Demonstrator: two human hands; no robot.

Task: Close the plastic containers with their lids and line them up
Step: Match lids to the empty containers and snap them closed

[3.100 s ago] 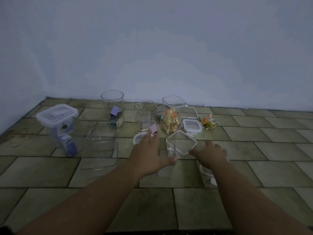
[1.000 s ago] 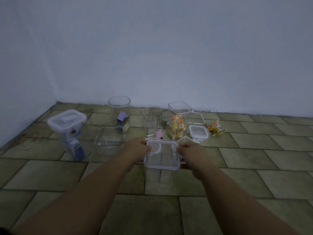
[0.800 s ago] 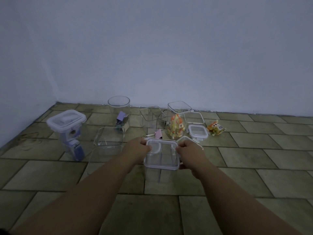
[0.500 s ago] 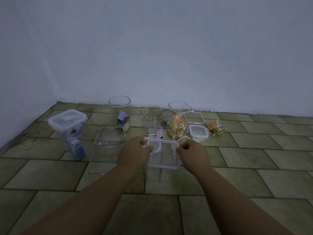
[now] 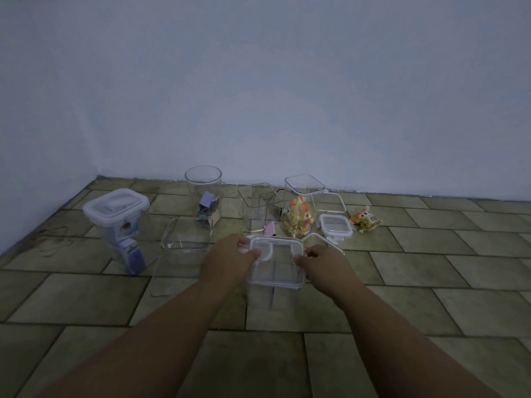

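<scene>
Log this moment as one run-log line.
step: seating lid on square container | left hand: lid's left edge | right hand: right edge

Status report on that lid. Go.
Left hand and right hand both pressing the lid onto the clear container. Not lined up yet. Nothing in the way.

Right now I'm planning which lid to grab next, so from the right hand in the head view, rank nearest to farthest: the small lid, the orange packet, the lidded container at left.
From the right hand:
1. small lid, just beyond it, slightly right.
2. orange packet, farther right, near the wall.
3. lidded container, far left, across both hands.
</scene>
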